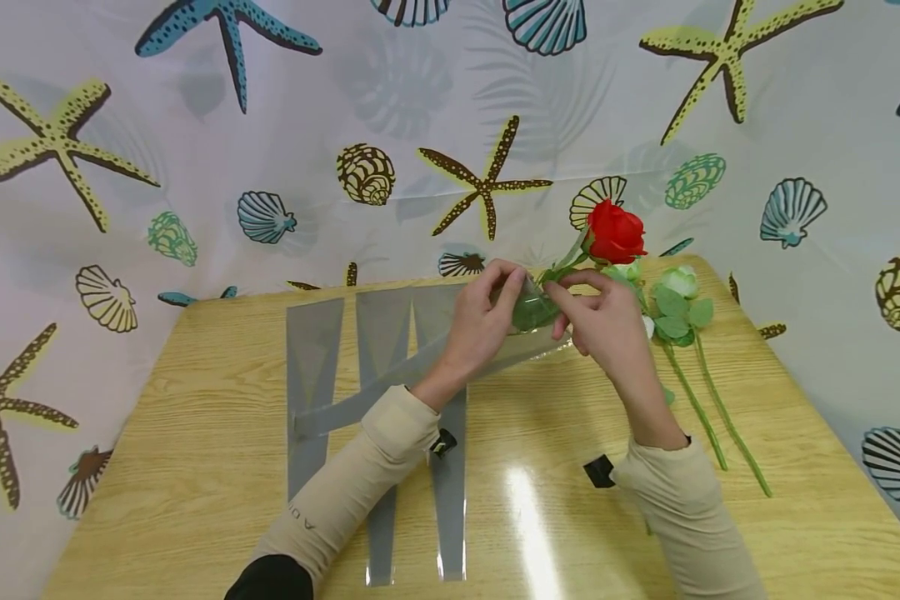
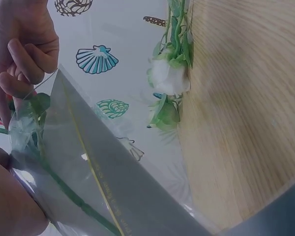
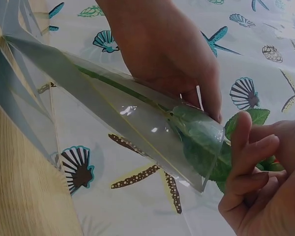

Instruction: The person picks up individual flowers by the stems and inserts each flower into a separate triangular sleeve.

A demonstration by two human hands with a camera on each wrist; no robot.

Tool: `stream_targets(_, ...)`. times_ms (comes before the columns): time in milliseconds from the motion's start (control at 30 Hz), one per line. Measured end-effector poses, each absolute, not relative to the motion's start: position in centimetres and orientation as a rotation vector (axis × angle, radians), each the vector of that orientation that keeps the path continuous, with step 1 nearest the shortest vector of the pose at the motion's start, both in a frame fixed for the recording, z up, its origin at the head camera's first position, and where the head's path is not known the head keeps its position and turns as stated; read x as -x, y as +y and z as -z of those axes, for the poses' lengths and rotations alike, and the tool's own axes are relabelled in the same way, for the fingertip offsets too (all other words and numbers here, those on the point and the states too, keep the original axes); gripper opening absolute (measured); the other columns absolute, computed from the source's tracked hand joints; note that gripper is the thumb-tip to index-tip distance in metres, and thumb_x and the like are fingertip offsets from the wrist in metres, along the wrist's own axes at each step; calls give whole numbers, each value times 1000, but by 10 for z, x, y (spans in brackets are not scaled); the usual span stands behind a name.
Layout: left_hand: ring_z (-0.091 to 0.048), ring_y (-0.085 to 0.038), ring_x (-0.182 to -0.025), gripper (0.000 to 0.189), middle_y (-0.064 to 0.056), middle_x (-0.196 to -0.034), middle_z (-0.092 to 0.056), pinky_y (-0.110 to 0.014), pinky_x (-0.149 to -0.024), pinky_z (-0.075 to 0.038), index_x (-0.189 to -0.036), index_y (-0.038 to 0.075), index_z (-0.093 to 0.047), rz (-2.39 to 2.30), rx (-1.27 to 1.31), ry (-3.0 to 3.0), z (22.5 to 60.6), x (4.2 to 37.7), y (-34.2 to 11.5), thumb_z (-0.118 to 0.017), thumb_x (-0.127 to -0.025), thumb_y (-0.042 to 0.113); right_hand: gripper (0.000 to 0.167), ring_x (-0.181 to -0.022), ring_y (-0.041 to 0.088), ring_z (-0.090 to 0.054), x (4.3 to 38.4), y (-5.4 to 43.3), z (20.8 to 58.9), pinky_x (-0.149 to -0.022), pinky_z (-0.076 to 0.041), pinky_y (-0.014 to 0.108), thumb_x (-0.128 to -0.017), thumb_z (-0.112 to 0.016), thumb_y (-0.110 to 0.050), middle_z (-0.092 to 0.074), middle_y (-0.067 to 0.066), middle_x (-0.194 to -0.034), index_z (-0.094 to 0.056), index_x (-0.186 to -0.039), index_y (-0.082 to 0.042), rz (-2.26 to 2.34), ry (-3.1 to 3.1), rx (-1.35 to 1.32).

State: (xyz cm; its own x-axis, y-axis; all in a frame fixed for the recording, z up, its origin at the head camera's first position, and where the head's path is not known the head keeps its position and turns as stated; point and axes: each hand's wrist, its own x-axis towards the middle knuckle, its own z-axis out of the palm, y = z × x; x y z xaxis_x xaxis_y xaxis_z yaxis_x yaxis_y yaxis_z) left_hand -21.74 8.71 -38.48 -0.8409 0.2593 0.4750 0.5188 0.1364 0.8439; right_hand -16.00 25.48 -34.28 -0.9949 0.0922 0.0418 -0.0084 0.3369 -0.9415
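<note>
A red rose (image 1: 615, 233) lies slantwise, its bloom outside the mouth of a clear, grey-backed flower sleeve (image 3: 132, 123). Through the film its green stem (image 3: 118, 87) shows, running toward the narrow end. My left hand (image 1: 487, 317) grips the sleeve at its wide end, with the thumb at the rim. Opposite it, my right hand (image 1: 607, 317) pinches the rose among the leaves (image 3: 226, 160) just below the bloom, its fingers curled by the sleeve's mouth. Some leaves are within the film and others stick out past the rim.
Several flat grey sleeves (image 1: 313, 350) lie side by side on the wooden table (image 1: 217, 400), left of and under my left forearm. White-green roses (image 1: 678, 283) with long stems rest at the right. A shell-patterned cloth (image 1: 307, 125) hangs behind the table.
</note>
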Motion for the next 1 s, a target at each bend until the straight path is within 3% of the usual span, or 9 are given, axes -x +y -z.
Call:
stream_targets(100, -72, -21, -95, 26, -13, -105, -74, -20, -83, -51, -110, 4, -69, 1776, 757, -2195, 384, 217, 87, -52, -113, 23, 44, -36, 8, -37, 160, 256, 343, -40, -30, 26, -104, -65, -41, -63, -12, -54, -66, -128, -5, -1761, -2431, 100)
stream_targets(367, -72, -23, -98, 28, -13, -106, -74, -23, -84, -52, -111, 3, -71, 1782, 754, -2187, 385, 218, 85, -53, -112, 24, 33, -38, 6, -31, 163, 254, 349, -40, -24, 24, -102, -71, -32, -57, -14, -52, -74, -113, -2, -1755, -2245, 65)
stream_targets(733, -70, -20, -92, 27, -12, -107, -73, -23, -80, -52, -115, 4, -70, 1789, 729, -2161, 381, 218, 87, -52, -113, 24, 27, -50, 9, -45, 167, 247, 355, -44, -25, 24, -96, -80, -29, -55, -11, -54, -79, -99, -2, -1785, -2088, 61)
stream_targets(1000, -67, -18, -90, 26, -13, -105, -72, -22, -78, -49, -114, 4, -70, 1817, 774, -2086, 375, 216, 90, -52, -113, 22, 14, -47, 7, -39, 170, 250, 356, -44, -23, 21, -94, -81, -19, -59, -8, -57, -81, -88, -6, -1866, -1926, 132)
